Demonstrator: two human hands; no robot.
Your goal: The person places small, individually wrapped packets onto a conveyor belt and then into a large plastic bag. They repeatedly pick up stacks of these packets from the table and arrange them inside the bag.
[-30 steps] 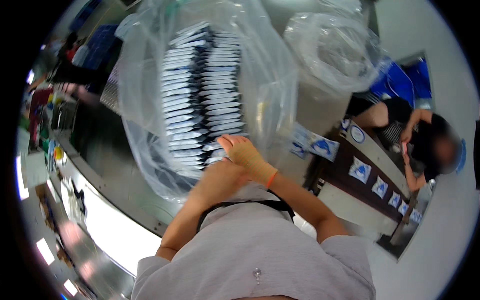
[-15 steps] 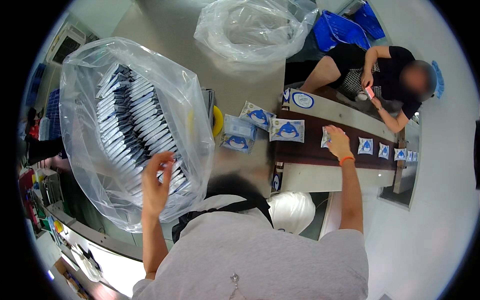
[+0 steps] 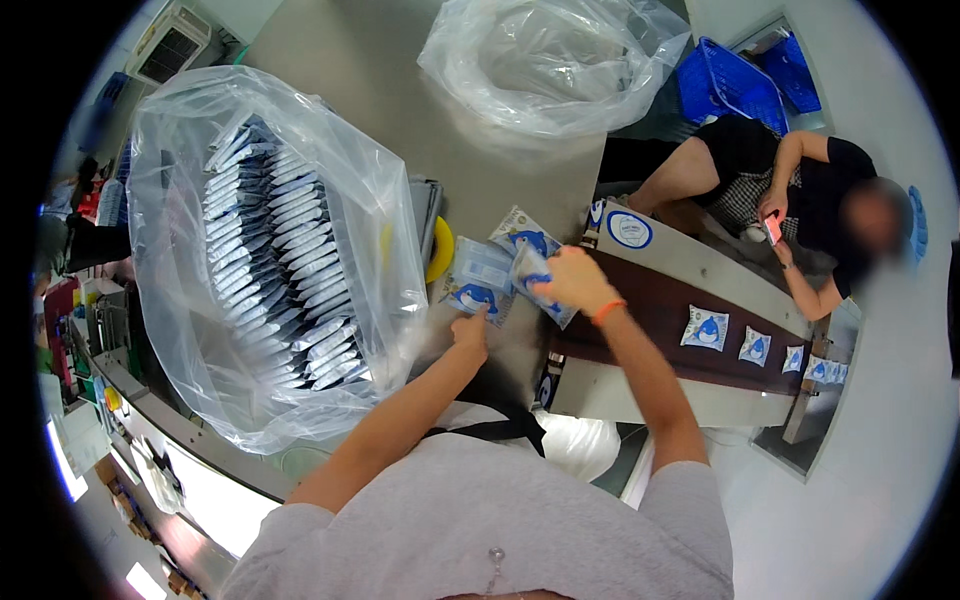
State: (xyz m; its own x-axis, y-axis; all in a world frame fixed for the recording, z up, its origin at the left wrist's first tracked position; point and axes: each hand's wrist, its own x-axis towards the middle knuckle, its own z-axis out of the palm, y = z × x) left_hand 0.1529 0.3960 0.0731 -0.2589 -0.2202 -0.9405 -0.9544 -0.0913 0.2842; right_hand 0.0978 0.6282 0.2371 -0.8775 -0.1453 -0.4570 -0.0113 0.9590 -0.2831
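On the metal table, small white-and-blue pillow packets point(image 3: 472, 298) lie in an overlapping group. My left hand point(image 3: 470, 335) is at the near edge of this group, fingers closed on the edge of the nearest packet. Just right of it, my right hand point(image 3: 582, 282), with an orange band at the wrist, grips another pillow packet point(image 3: 534, 280), tilted over the table beside the conveyor's end. To the left, a large clear plastic bag point(image 3: 375, 190) stands open. Inside are two long rows of silvery packets point(image 3: 300, 215) on edge.
A dark conveyor belt point(image 3: 640, 290) bears several spaced packets point(image 3: 705, 328) at right. Behind it a seated person point(image 3: 800, 200) holds a phone point(image 3: 771, 228). Another clear bag point(image 3: 550, 110), blue baskets point(image 3: 735, 85) and a yellow tape roll point(image 3: 440, 250) are around the table.
My left hand has left the bag of rows and come right to the packet group. My right hand has brought a packet leftward off the belt. The view has shifted slightly.
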